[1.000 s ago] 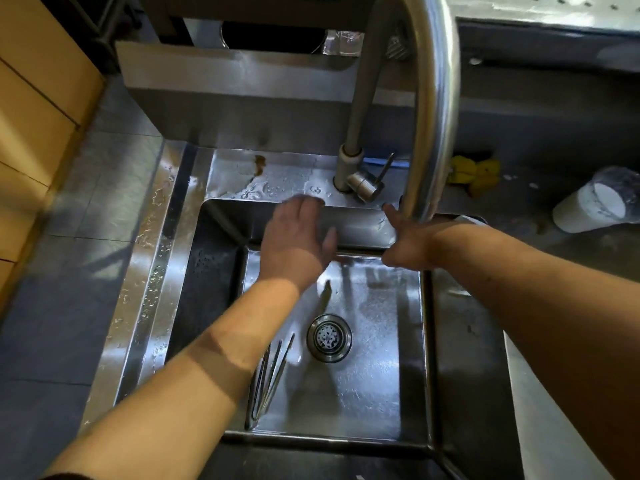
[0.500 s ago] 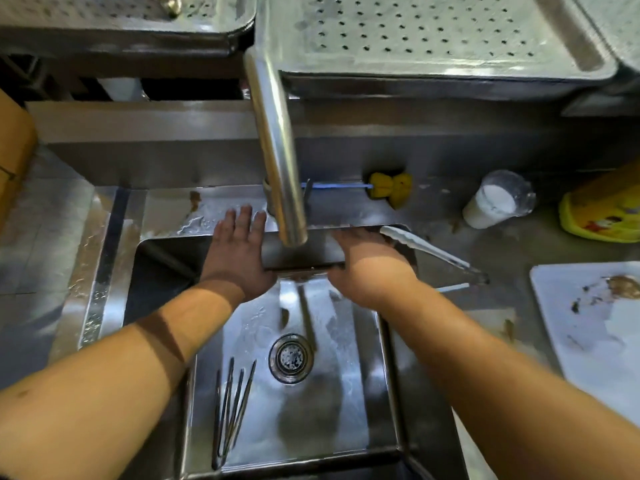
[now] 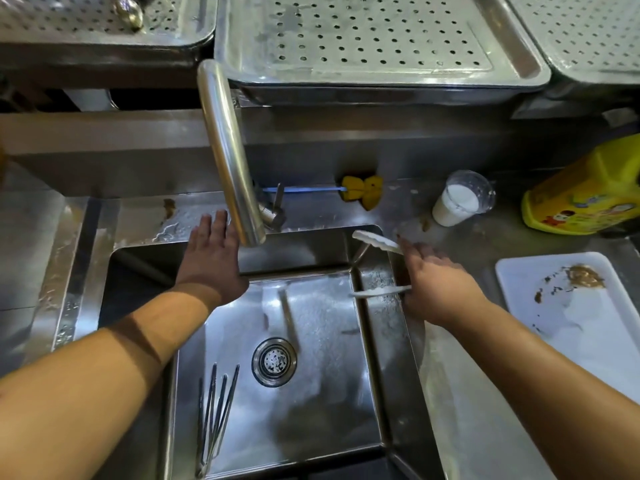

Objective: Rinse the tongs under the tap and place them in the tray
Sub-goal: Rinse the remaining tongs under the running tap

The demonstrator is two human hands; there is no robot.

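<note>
Head view: half a second back both hands sat side by side at the far edge of the sink (image 3: 381,341), under the tap (image 3: 232,150). Now the right hand (image 3: 436,284) has swung right onto the tongs (image 3: 377,241), which lie at the sink's far right corner on the rim. Their 2 pale arms poke out leftward from under the hand, splayed wide over the basin. The fingers reach over the hinge end, but blur hides whether they have closed round it, so I cannot tell if it grips. The left hand (image 3: 213,258) has stayed put just left of the spout, flat, palm down, fingers straight and close together, holding nothing.

I read this as the pickup starting. No water shows at the spout, so the rinse is not yet begun, and the lever (image 3: 277,202) behind the spout would probably need turning.

3 perforated steel trays sit on the far shelf; the middle tray (image 3: 346,39) is right above the tap and looks the likely drop spot. Thin metal rods (image 3: 216,410) lie at the basin's near left, beside the drain (image 3: 274,362). On the counter to the right stand a yellow brush (image 3: 362,195), a cup of white liquid (image 3: 460,202), a yellow bottle (image 3: 588,195) and a soiled white tray (image 3: 571,341). The spout arches between sink and shelf, so a lift to the tray must go round it.
</note>
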